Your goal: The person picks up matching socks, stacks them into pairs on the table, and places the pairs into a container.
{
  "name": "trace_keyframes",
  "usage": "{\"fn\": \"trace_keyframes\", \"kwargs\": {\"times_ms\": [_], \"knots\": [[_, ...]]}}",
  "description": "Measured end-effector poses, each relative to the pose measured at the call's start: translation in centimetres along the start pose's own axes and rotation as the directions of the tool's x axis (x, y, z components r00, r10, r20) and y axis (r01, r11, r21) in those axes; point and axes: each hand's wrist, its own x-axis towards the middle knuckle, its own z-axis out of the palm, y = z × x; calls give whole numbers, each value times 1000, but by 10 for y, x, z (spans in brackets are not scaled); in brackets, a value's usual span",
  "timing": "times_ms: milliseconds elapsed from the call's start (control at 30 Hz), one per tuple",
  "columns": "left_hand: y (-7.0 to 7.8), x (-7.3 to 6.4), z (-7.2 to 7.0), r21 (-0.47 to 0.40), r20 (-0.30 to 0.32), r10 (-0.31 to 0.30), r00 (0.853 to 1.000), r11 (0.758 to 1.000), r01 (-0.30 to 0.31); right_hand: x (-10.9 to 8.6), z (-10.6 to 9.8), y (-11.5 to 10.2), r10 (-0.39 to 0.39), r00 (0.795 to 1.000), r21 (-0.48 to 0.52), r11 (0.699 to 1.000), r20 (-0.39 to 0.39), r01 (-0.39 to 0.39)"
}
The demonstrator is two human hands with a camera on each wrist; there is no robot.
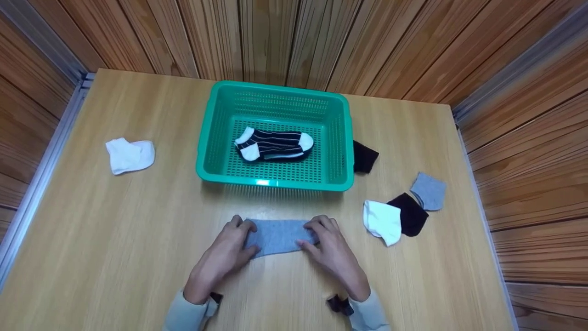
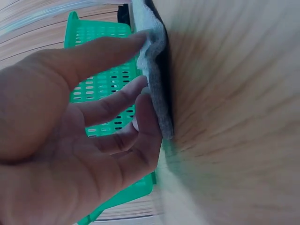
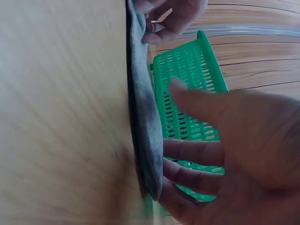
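Note:
A grey sock [image 1: 280, 235] lies flat on the table in front of the basket, its length running left to right. At its left end, my left hand [image 1: 229, 246] rests on it with bent, spread fingers. The left wrist view shows that thumb [image 2: 133, 44] touching the grey cloth, which is slightly wavy there. My right hand [image 1: 331, 248] is over the sock's right end. In the right wrist view its fingers [image 3: 194, 152] touch the sock's edge, while its thumb [image 3: 192, 98] is raised off the cloth.
A green basket [image 1: 275, 182] holds striped black-and-white socks [image 1: 280, 142]. One white sock [image 1: 131, 156] lies far left. On the right are a white sock [image 1: 382, 220], a black sock [image 1: 409, 216], a grey sock [image 1: 429, 191] and a black sock [image 1: 365, 157] partly hidden by the basket.

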Motion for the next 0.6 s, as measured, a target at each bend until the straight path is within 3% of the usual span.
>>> {"fn": "trace_keyframes", "kwargs": {"times_ms": [133, 367, 600], "knots": [[0, 2, 1, 5, -4, -19, 1000, 1000, 19, 2, 0, 1, -3, 999, -36, 999, -33, 2], [0, 1, 3, 4, -15, -33, 999, 999, 33, 2, 0, 1, 7, 1000, -37, 999, -10, -8], [2, 2, 1, 73, -40, 30, 999, 997, -27, 0, -5, 5, -85, 996, -14, 996, -27, 84]]}}
